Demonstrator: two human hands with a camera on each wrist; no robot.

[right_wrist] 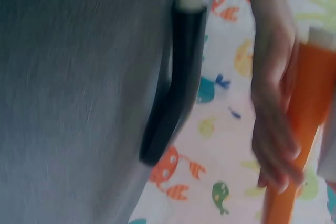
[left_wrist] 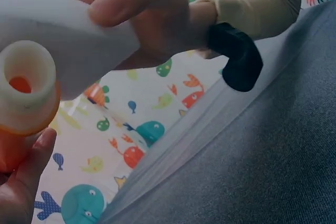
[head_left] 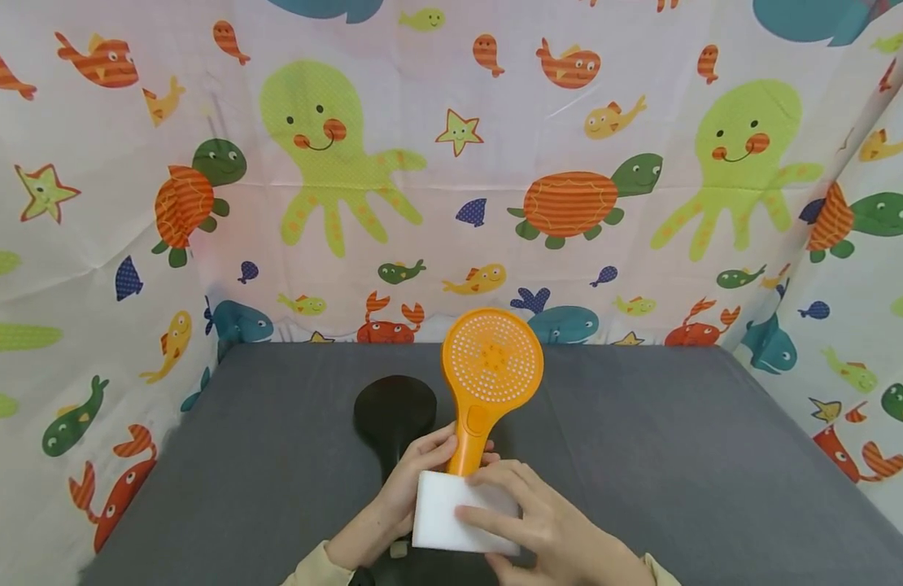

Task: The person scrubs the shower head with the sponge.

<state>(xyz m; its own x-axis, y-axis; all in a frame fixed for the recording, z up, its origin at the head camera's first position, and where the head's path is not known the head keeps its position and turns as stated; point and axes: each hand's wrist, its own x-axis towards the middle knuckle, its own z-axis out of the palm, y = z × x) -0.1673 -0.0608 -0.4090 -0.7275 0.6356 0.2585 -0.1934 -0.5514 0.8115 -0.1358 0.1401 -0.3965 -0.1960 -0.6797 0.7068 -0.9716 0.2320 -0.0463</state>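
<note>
Grey cloth (head_left: 656,439) — hands (head_left: 415,476) (head_left: 557,521) hold perforated showerhead (head_left: 493,366) and block (head_left: 438,517).

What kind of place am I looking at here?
Probably a small curtained-off work booth rather than a real bathroom: a sea-creature curtain hangs around a grey table, and an orange shower head is being held over it, unattached to any hose.

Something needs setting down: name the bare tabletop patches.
The grey tabletop is bare left, between black shower head and patterned curtain, and right, between right hand and curtain. Crowded: front centre, with left hand, orange shower head, white block.
</note>
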